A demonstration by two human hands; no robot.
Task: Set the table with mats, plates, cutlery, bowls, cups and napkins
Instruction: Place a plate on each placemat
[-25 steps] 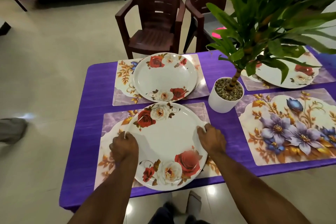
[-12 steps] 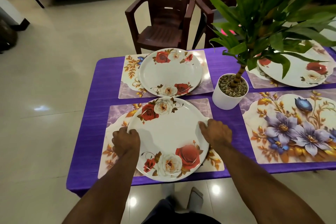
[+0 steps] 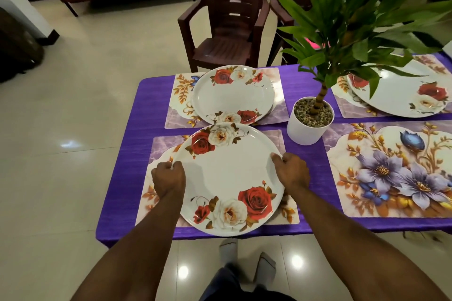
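A white plate with red and white roses (image 3: 230, 176) lies over the near-left floral mat (image 3: 161, 144). My left hand (image 3: 168, 177) grips its left rim and my right hand (image 3: 292, 171) grips its right rim. A second rose plate (image 3: 232, 95) sits on the far-left mat (image 3: 181, 95). A third plate (image 3: 401, 95) rests on the far-right mat (image 3: 342, 105), partly hidden by leaves. The near-right mat (image 3: 391, 173), printed with purple flowers, has nothing on it.
A potted plant in a white pot (image 3: 309, 121) stands mid-table, its leaves (image 3: 362, 7) overhanging the right side. The purple tablecloth (image 3: 127, 178) covers the table. Two brown plastic chairs (image 3: 227, 29) stand behind it. My feet (image 3: 247, 256) are near the front edge.
The view has shifted so the table sits further right in frame. Both hands keep hold of the near plate, which stays on the near-left mat.
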